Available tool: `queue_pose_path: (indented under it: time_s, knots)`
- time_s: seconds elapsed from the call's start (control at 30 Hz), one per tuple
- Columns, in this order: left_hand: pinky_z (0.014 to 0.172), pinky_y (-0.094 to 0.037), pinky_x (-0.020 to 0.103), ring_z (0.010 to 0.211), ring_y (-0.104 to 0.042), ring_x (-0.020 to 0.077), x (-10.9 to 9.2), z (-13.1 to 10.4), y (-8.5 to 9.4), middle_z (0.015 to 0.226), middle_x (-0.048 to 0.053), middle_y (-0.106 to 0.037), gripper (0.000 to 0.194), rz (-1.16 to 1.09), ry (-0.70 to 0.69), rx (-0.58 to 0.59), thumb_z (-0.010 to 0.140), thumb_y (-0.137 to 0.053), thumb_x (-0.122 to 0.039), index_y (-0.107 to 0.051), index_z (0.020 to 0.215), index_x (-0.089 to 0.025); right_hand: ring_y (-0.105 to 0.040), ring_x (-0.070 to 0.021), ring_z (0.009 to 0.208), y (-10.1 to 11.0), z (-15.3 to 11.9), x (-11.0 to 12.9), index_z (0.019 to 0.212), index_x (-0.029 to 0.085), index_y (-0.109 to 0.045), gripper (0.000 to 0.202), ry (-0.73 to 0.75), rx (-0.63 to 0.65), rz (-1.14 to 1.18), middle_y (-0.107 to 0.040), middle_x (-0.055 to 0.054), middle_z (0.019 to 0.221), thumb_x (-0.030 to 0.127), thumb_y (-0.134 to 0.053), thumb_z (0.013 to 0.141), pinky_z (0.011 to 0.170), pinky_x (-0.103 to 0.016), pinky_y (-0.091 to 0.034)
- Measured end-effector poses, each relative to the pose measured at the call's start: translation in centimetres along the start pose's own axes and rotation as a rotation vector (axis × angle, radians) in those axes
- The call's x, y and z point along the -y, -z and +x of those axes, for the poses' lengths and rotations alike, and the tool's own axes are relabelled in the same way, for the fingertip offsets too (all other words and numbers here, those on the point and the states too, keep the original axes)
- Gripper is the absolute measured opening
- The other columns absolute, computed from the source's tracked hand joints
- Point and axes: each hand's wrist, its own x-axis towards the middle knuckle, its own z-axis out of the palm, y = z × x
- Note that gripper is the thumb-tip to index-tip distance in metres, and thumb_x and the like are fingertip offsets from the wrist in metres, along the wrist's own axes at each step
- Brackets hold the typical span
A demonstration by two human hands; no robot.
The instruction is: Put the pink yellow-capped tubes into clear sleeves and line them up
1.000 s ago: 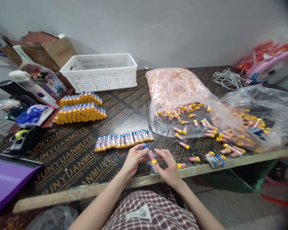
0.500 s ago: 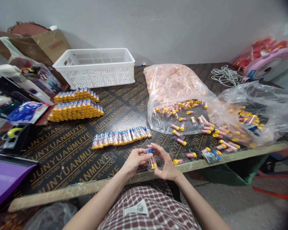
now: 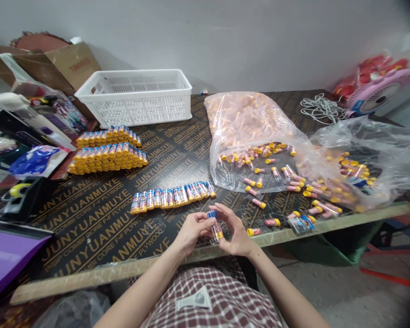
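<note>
Between both hands at the table's front edge is a small tube [image 3: 217, 228] with a blue upper end and a yellow cap at its lower end. My left hand [image 3: 191, 231] is closed on its left side, thumb across the blue part. From the right, my right hand [image 3: 238, 236] curves round it, with fingertips at the top and the thumb near the yellow cap. Just beyond lies a row of similar blue-labelled tubes [image 3: 171, 197] side by side. Loose pink tubes with yellow caps [image 3: 258, 202] are scattered to the right.
Stacked tubes [image 3: 105, 155] lie at left, before a white plastic basket [image 3: 140, 107]. A large clear bag [image 3: 249, 118] of tubes spills open at centre right. Another clear bag [image 3: 392, 155], a white cable [image 3: 323, 108] and a pink fan [image 3: 379, 93] are farther right.
Both hands keep their hold on the tube with almost no movement. The tube and my fingers have shifted only very slightly; the rows and bags stay the same.
</note>
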Motion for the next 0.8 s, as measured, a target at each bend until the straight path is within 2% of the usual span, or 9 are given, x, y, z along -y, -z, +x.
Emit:
queue_pose_path:
  time_s: [0.07, 0.17, 0.23, 0.3, 0.4, 0.5, 0.63, 0.7, 0.8]
  knots:
    - [0.061, -0.047, 0.026, 0.062, -0.059, 0.0142, 0.5, 0.7, 0.6, 0.077, 0.007, -0.066, 0.042, 0.164, -0.08, -0.077, 0.065, -0.069, -0.049, -0.065, 0.084, -0.011, -0.048, -0.0244, 0.121, 0.8, 1.3, -1.0, 0.137, 0.022, -0.028, 0.081, 0.019, -0.016, -0.082, -0.046, -0.009, 0.134, 0.007, -0.051, 0.06, 0.102, -0.04, -0.04]
    - [0.067, -0.044, 0.028, 0.073, -0.059, 0.0179, 1.5, 1.7, 1.6, 0.083, 0.007, -0.065, 0.036, 0.699, -0.274, -0.245, 0.069, -0.066, -0.046, -0.067, 0.091, -0.016, -0.046, -0.0249, 0.123, 2.3, 4.4, -3.7, 0.136, 0.02, -0.03, 0.08, 0.011, -0.084, -0.225, -0.048, -0.009, 0.132, 0.008, -0.052, 0.06, 0.106, -0.043, -0.033]
    - [0.07, -0.041, 0.027, 0.077, -0.058, 0.0185, 2.1, 2.1, 2.2, 0.082, 0.005, -0.063, 0.027, 1.029, -0.33, -0.284, 0.069, -0.067, -0.038, -0.068, 0.089, -0.019, -0.046, -0.0245, 0.121, 2.9, 6.7, -5.6, 0.135, 0.02, -0.032, 0.079, -0.011, -0.051, -0.283, -0.049, -0.01, 0.131, 0.008, -0.052, 0.06, 0.106, -0.043, -0.032]
    - [0.068, -0.038, 0.026, 0.076, -0.058, 0.0175, 2.6, 2.3, 2.4, 0.081, 0.003, -0.062, 0.019, 1.192, -0.318, -0.277, 0.071, -0.066, -0.033, -0.068, 0.086, -0.021, -0.049, -0.0249, 0.118, 3.0, 8.7, -7.1, 0.133, 0.018, -0.036, 0.078, 0.0, -0.015, -0.301, -0.052, -0.011, 0.128, 0.008, -0.053, 0.058, 0.104, -0.043, -0.034]
    - [0.066, -0.036, 0.024, 0.076, -0.057, 0.0159, 3.0, 2.5, 2.6, 0.081, 0.002, -0.061, 0.014, 1.244, -0.301, -0.277, 0.072, -0.065, -0.031, -0.066, 0.081, -0.02, -0.053, -0.0248, 0.113, 2.6, 10.3, -8.2, 0.132, 0.016, -0.041, 0.079, 0.03, 0.063, -0.305, -0.055, -0.011, 0.124, 0.008, -0.054, 0.054, 0.101, -0.04, -0.037]
    - [0.065, -0.034, 0.023, 0.075, -0.056, 0.0153, 3.2, 2.6, 2.6, 0.08, 0.001, -0.061, 0.01, 1.242, -0.299, -0.285, 0.072, -0.065, -0.028, -0.065, 0.078, -0.02, -0.048, -0.0244, 0.119, 2.3, 10.0, -8.0, 0.136, 0.019, -0.035, 0.086, 0.032, 0.106, -0.3, -0.049, -0.01, 0.132, 0.007, -0.053, 0.053, 0.103, -0.04, -0.035]
    - [0.062, -0.032, 0.023, 0.072, -0.056, 0.0147, 3.2, 2.7, 2.6, 0.077, 0.0, -0.063, 0.006, 1.234, -0.278, -0.298, 0.072, -0.065, -0.025, -0.063, 0.074, -0.02, -0.043, -0.0239, 0.124, 1.9, 8.1, -7.4, 0.143, 0.022, -0.017, 0.092, -0.057, 0.011, -0.313, -0.033, -0.01, 0.144, 0.006, -0.049, 0.058, 0.104, -0.042, -0.033]
    - [0.062, -0.031, 0.023, 0.071, -0.056, 0.0145, 3.2, 2.6, 2.5, 0.075, -0.001, -0.063, 0.005, 1.245, -0.274, -0.298, 0.073, -0.063, -0.024, -0.062, 0.071, -0.019, -0.049, -0.0219, 0.117, 1.4, 7.3, -7.2, 0.144, 0.023, -0.009, 0.092, -0.122, -0.054, -0.337, -0.035, -0.011, 0.142, 0.007, -0.047, 0.061, 0.099, -0.04, -0.039]
    - [0.062, -0.032, 0.023, 0.07, -0.056, 0.0148, 3.1, 2.5, 2.4, 0.073, 0.0, -0.064, 0.009, 1.258, -0.277, -0.286, 0.077, -0.058, -0.024, -0.06, 0.07, -0.019, -0.055, -0.0179, 0.108, 0.8, 6.7, -7.1, 0.144, 0.023, -0.008, 0.091, -0.17, -0.077, -0.391, -0.044, -0.009, 0.136, 0.008, -0.047, 0.063, 0.091, -0.032, -0.045]
